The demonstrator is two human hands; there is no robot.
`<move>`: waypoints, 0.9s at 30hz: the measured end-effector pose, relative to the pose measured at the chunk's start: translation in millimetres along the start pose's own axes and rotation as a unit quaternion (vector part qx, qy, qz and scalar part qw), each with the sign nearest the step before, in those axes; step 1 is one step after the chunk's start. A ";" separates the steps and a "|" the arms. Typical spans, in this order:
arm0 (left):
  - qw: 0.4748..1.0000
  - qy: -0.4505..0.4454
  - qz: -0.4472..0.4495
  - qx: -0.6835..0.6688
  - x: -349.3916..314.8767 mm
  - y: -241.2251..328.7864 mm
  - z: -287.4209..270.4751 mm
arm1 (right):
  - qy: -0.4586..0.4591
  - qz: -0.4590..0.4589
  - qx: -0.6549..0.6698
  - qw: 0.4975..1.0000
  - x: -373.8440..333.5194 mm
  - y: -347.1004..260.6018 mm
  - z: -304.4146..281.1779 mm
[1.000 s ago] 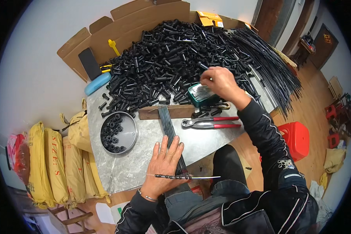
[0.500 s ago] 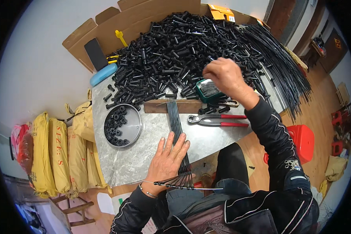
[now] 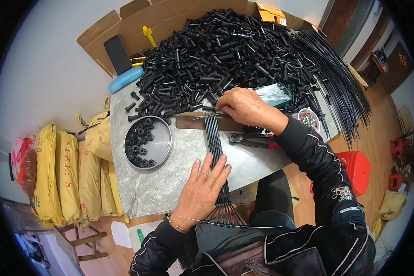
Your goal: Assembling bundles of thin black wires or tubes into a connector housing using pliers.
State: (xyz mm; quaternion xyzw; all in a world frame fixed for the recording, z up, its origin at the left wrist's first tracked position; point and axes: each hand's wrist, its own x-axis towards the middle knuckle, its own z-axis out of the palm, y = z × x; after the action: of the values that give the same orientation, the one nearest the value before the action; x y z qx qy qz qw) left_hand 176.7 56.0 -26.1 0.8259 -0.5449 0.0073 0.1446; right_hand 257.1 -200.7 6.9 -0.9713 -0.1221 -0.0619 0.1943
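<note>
Black thin rods point(image 3: 215, 142), lying side by side as a flat row on the grey stone tabletop point(image 3: 170, 179), are what we are working on. We are pressing our left hand point(image 3: 203, 188) flat on them, fingers spread and not clenched around anything, so it seems to us the palm is only holding the row down so the rods are not rolling apart. Below this hand, toward our body, the rod ends are fanning out over the table edge, and a thin silver wire point(image 3: 230, 225) is passing across them, apparently threading them together.

At the far end of the row, our right hand point(image 3: 246, 108) is resting on a brown wooden block point(image 3: 193, 120), which is lying across the rods, probably as a stop to keep their tips even. The fingertips of this hand are pinching something thin and pale at the rod tips; we cannot tell exactly what it is, perhaps another wire.

Just beside the right hand, a green shallow tray of thin silver pins point(image 3: 275, 94) is sitting within easy reach. Red-handled metal pliers point(image 3: 253, 139) are lying under the right wrist. Beyond the block, a big heap of black plastic tubes point(image 3: 216, 50) is covering the table, and long black rods point(image 3: 336, 83) are hanging over its right side. Left of the row, near the left hand, a round metal dish of black ring parts point(image 3: 148, 142) is standing.
</note>
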 end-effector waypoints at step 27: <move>0.996 0.006 -0.012 -0.083 -0.2 2.0 -8.1 | 0.044 -0.014 -0.003 0.999 0.3 -4.7 12.8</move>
State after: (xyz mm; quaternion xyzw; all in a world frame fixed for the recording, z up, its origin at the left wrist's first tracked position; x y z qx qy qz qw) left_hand 175.9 57.4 -17.9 0.8175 -0.5326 -0.0347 0.2163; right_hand 257.1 -191.4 -3.1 -0.9665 -0.1270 -0.1073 0.1957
